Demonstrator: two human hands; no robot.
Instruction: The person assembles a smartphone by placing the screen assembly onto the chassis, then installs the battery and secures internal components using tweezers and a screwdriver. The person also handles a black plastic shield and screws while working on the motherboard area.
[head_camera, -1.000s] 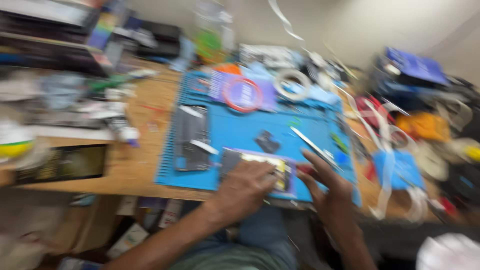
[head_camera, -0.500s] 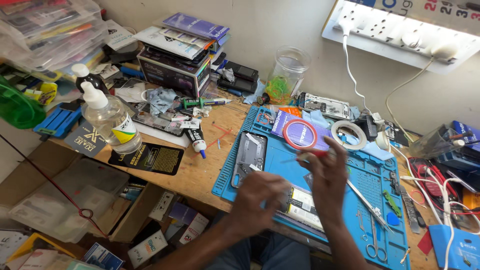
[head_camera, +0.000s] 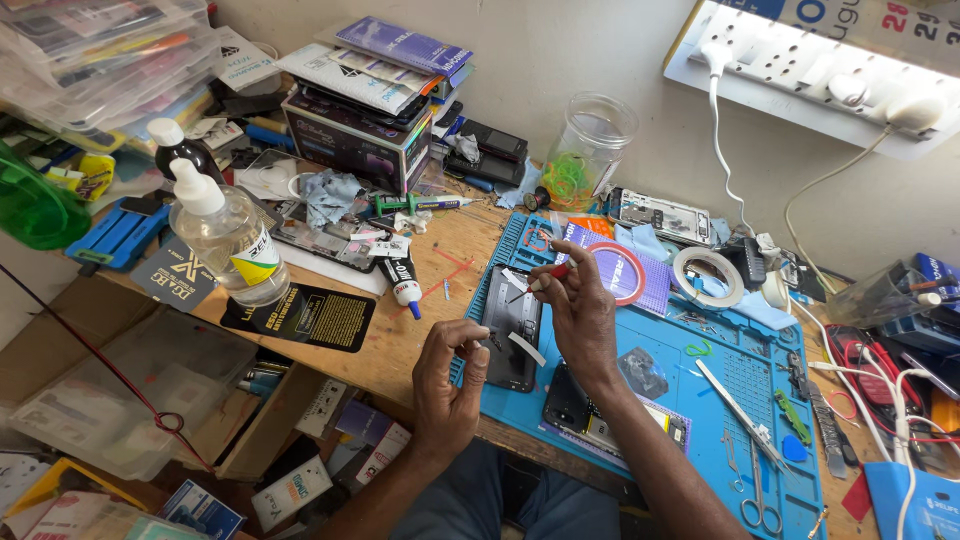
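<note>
My left hand (head_camera: 450, 385) hovers over the front left edge of the blue work mat (head_camera: 680, 380). Its thumb and forefinger pinch one end of a small white strip (head_camera: 527, 349). Under the strip lies a black phone frame (head_camera: 512, 335) on the mat. My right hand (head_camera: 582, 312) is just right of the frame and higher, and it grips a thin red-handled tool (head_camera: 545, 280) that points left. An opened phone (head_camera: 590, 415) lies on the mat, partly hidden by my right forearm.
A glue tube (head_camera: 405, 285), a clear pump bottle (head_camera: 230, 245) and a black card (head_camera: 310, 318) sit on the wooden bench to the left. Tape rolls (head_camera: 708, 277), tweezers (head_camera: 740, 400) and scissors (head_camera: 760, 490) lie on the mat. A jar (head_camera: 590, 150) and stacked boxes (head_camera: 360, 130) stand at the back.
Both hands have lifted off the opened phone at the mat's front edge and moved left over the black frame. The view has swung left and steadied.
</note>
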